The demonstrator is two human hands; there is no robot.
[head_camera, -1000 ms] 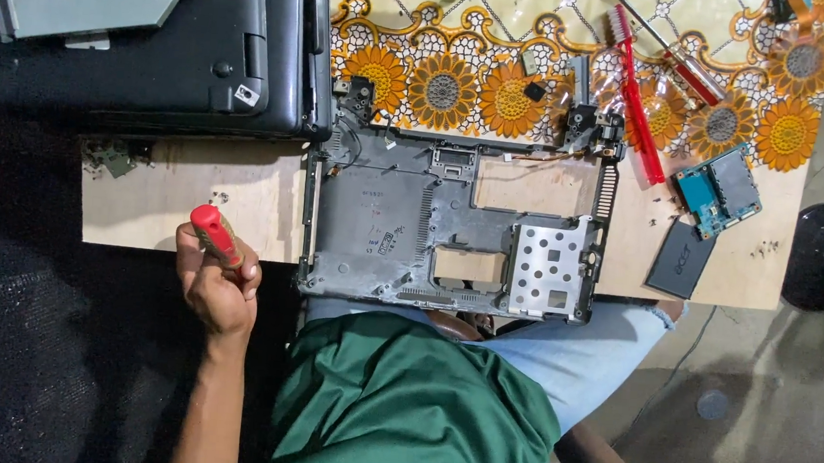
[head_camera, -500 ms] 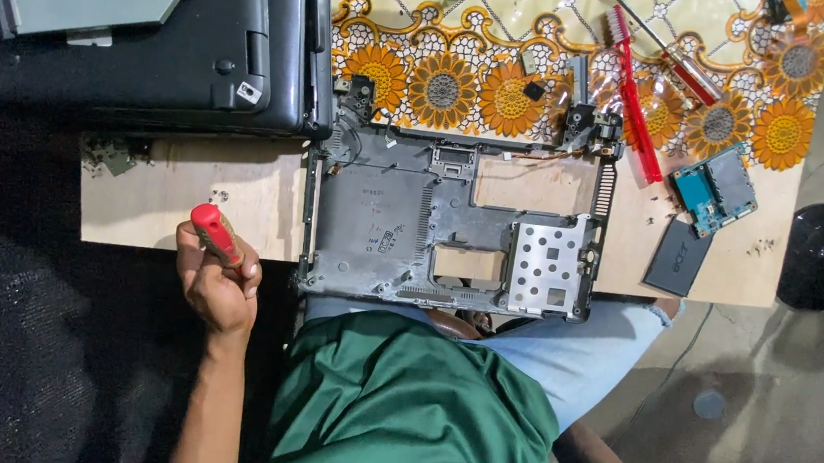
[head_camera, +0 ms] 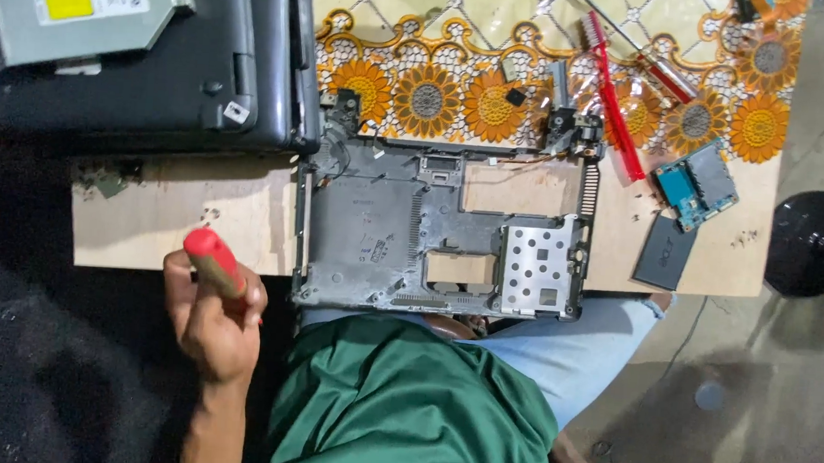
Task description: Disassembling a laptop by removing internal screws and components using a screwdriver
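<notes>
Fingers of left hand (head_camera: 211, 319) wrap a smooth red, probably plastic handle (head_camera: 212, 259).

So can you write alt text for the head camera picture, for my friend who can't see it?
A person's left hand grips a red-handled screwdriver beside a stripped grey laptop base lying on a wooden board. A closed dark laptop with a silver disc drive on top sits at upper left, and a small blue circuit board lies to the right.
</notes>
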